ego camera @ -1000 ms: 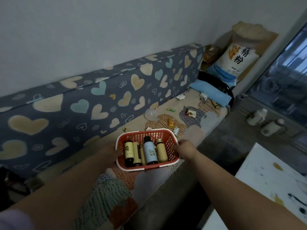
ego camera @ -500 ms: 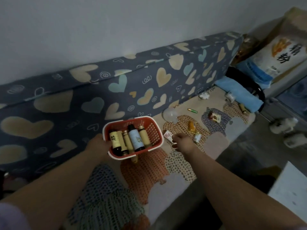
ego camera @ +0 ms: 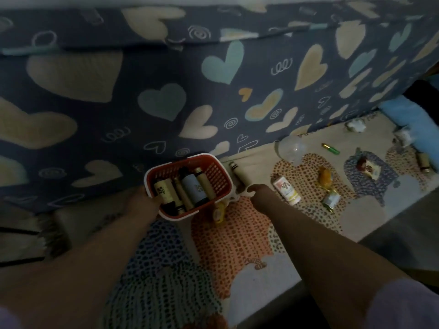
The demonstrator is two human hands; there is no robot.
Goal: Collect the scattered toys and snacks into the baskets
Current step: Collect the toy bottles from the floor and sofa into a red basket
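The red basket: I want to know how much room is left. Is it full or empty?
Partly full. The red basket holds several small bottles lying side by side; its right part shows bare mesh.

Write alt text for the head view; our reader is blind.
A person's left hand holds a red basket of small bottles over a patterned sofa seat while the right hand reaches toward scattered items, including a white tube and a clear ball.
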